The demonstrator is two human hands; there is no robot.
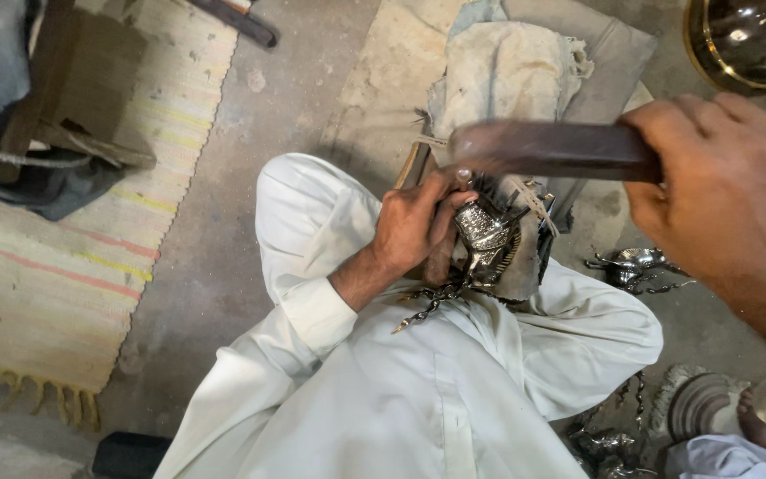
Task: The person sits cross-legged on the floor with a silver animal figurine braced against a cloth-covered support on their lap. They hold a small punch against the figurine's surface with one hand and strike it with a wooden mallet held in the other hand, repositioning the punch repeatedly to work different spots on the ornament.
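Pinching a shiny silver ornament (487,232) against a worn padded block (525,257) with left hand (414,222); right hand (720,191) clenched round a dark wooden mallet (547,149) (blurred) just above it.

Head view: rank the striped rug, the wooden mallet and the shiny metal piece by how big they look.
1. Striped rug, largest.
2. Wooden mallet, though it is nearer the camera, which enlarges it.
3. Shiny metal piece, smallest, partly covered by the left hand.

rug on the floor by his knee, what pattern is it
The rug is pale beige with thin stripes in pink, yellow and faint green, and a fringed edge, seen in the head view.
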